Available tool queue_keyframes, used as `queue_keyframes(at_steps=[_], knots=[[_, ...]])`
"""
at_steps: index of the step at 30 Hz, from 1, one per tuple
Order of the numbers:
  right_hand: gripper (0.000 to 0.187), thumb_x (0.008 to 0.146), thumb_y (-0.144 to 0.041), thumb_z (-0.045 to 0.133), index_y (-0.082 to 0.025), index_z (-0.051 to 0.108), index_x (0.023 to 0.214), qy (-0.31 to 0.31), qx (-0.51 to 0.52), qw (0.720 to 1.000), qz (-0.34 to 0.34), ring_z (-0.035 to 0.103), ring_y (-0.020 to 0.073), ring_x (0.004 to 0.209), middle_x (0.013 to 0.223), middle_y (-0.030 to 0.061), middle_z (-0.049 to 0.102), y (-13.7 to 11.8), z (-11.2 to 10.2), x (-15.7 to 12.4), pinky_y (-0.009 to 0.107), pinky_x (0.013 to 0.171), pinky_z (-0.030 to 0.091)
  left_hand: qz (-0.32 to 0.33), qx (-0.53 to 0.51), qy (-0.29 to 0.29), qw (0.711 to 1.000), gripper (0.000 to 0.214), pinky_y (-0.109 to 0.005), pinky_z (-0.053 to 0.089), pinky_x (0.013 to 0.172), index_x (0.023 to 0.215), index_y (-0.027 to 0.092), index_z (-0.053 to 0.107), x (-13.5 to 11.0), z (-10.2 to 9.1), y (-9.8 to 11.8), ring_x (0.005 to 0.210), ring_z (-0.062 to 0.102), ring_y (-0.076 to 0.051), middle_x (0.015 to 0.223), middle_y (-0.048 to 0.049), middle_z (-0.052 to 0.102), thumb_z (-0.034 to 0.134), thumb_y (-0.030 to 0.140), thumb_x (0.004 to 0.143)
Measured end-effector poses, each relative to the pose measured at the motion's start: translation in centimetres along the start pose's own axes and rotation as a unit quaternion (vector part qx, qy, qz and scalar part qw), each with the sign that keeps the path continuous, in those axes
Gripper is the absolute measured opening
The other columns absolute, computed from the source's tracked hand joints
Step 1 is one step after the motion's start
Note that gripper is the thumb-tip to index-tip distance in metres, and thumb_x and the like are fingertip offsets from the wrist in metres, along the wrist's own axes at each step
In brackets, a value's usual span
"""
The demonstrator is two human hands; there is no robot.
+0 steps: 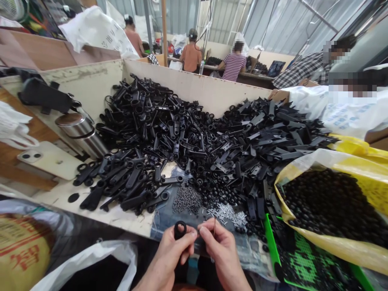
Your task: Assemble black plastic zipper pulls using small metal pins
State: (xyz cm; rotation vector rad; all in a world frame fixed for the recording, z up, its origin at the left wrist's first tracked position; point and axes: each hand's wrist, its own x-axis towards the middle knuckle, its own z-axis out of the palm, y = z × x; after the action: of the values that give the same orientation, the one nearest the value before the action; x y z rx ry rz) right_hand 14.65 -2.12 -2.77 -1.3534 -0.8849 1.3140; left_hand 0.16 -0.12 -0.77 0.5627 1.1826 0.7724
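My left hand [172,248] is closed around a black plastic part with a ring end [180,229], held upright at the bench's near edge. My right hand [218,244] pinches a thin pin [214,227] right beside that ring, fingertips almost touching the left thumb. Just beyond my hands lie a small pile of dark screws [187,199], a scatter of silvery pins [226,213] and several black rings [216,193]. A large heap of black plastic arms [182,129] fills the bench behind them.
A yellow bag of small black beads [330,202] sits at right above a green crate [274,250]. A steel flask [80,131] and a white phone [50,159] lie at left. White sacks [87,262] hang below. Other people work at benches behind.
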Motion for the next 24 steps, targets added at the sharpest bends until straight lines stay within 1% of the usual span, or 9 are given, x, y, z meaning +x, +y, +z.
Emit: queue_keyframes(at_steps=[3,4,9,13,17,21,24], knots=[[0.037,0.087,-0.053,0.075,-0.018,0.073,0.078,-0.023,0.014,1.000,0.004,0.039,0.0099,0.058,0.072,-0.0016,0.053,0.02,-0.10,-0.07,0.022,0.051,0.032,-0.005,0.001,-0.004,1.000,0.042,-0.018,0.019,0.043,0.074,0.013,0.068,0.14,0.07,-0.16,0.039,0.035,-0.003,0.049,0.0041,0.056,0.084,0.051,0.064],[0.037,0.087,-0.053,0.075,-0.018,0.072,0.077,-0.021,0.017,1.000,0.005,0.038,0.0098,0.058,0.072,-0.0017,0.052,0.06,-0.12,-0.11,0.022,0.051,0.032,-0.005,0.001,-0.005,1.000,0.042,-0.018,0.019,0.043,0.074,0.013,0.068,0.18,0.11,-0.20,0.039,0.035,-0.003,0.049,0.0039,0.056,0.084,0.050,0.064],[0.038,0.084,-0.054,0.077,-0.017,0.071,0.076,-0.015,0.035,0.999,0.024,0.029,0.0069,0.053,0.069,-0.0036,0.049,0.46,-0.15,-0.17,0.021,0.047,0.023,-0.002,-0.003,-0.020,1.000,0.041,-0.018,0.020,0.043,0.075,0.013,0.069,0.21,0.32,-0.20,0.039,0.036,-0.004,0.049,0.0022,0.059,0.083,0.050,0.066],[0.042,0.081,-0.057,0.080,-0.016,0.071,0.076,-0.017,0.084,0.995,0.059,0.026,0.0057,0.052,0.069,-0.0036,0.049,0.69,0.03,-0.11,0.021,0.046,0.019,0.001,-0.004,-0.011,1.000,0.038,-0.018,0.021,0.043,0.075,0.014,0.068,0.06,0.49,-0.08,0.040,0.036,-0.004,0.050,0.0030,0.058,0.083,0.047,0.066],[0.045,0.076,-0.059,0.083,-0.016,0.071,0.075,-0.013,0.112,0.990,0.088,0.019,0.0040,0.048,0.062,-0.0067,0.043,0.43,0.23,-0.09,0.020,0.043,0.013,-0.006,-0.009,-0.003,1.000,0.037,-0.018,0.021,0.043,0.076,0.014,0.069,-0.11,0.56,-0.07,0.042,0.038,-0.005,0.050,0.0033,0.058,0.083,0.046,0.066],[0.046,0.074,-0.060,0.084,-0.015,0.072,0.075,-0.010,0.112,0.990,0.089,0.019,0.0035,0.047,0.063,-0.0066,0.043,0.13,0.28,-0.10,0.020,0.043,0.013,-0.006,-0.007,-0.014,1.000,0.040,-0.019,0.021,0.044,0.077,0.013,0.069,-0.06,0.49,-0.13,0.042,0.037,-0.005,0.051,0.0027,0.058,0.083,0.049,0.067],[0.047,0.074,-0.061,0.084,-0.016,0.072,0.075,-0.005,0.104,0.991,0.084,0.018,0.0036,0.047,0.063,-0.0064,0.044,0.39,0.20,-0.12,0.020,0.043,0.013,-0.005,-0.001,-0.018,1.000,0.042,-0.019,0.021,0.044,0.076,0.013,0.069,0.06,0.34,-0.19,0.041,0.036,-0.005,0.050,0.0027,0.058,0.084,0.051,0.066]])
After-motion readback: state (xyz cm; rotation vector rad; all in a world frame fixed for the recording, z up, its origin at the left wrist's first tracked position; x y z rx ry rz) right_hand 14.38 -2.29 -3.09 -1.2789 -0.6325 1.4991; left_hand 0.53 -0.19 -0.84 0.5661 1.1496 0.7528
